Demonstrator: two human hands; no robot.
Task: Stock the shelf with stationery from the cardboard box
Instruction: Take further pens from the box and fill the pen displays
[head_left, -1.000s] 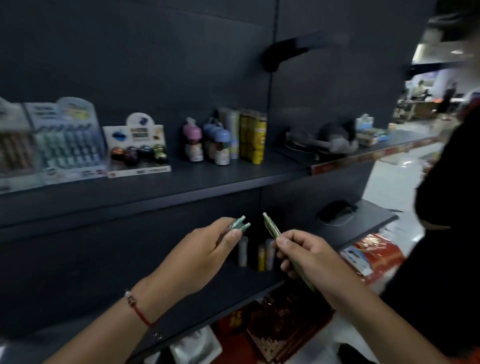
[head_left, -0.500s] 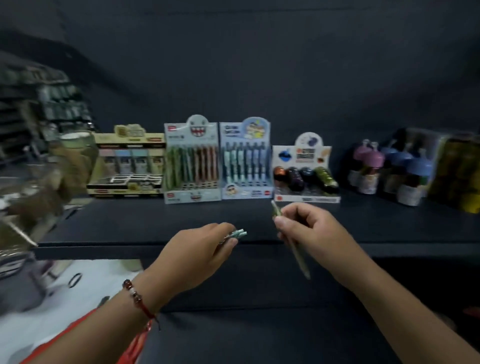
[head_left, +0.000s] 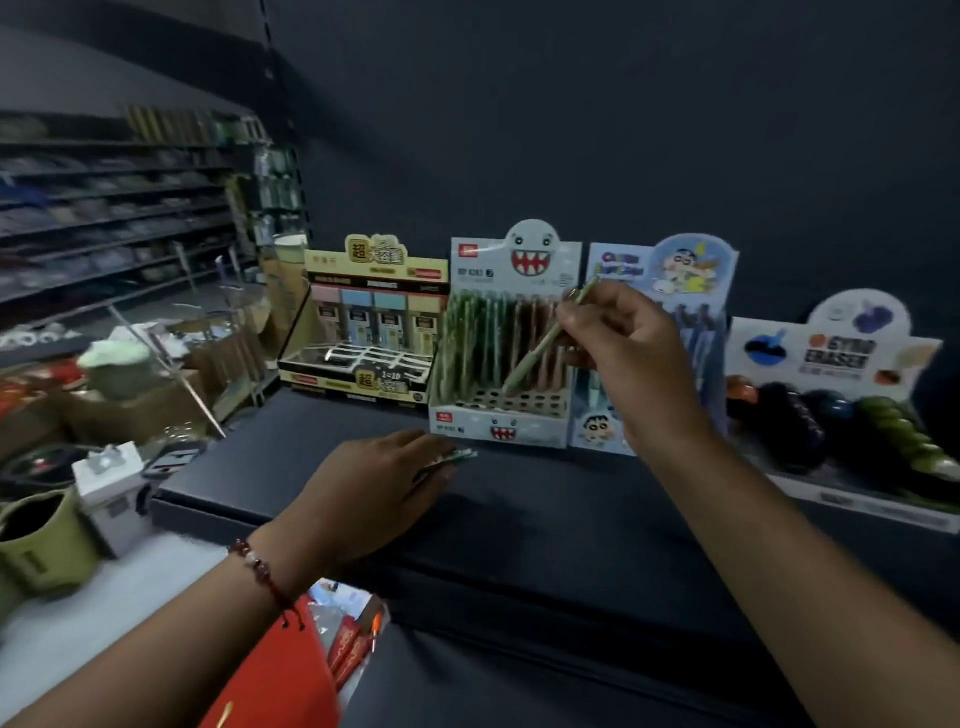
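Now right hand (head_left: 618, 338) pinching pen (head_left: 540, 343), slanted tip-down toward tray (head_left: 498, 410) holes directly beneath; left hand (head_left: 379, 483) lower on shelf (head_left: 545, 509), nearer viewer, gripping spare pens (head_left: 457, 457).

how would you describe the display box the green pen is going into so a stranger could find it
On the dark shelf stands a row of display boxes. It is the second from the left, the pale grey box. Only it carries a toothy red-mouthed monster face, and the right hand holds a green pen over its holes.
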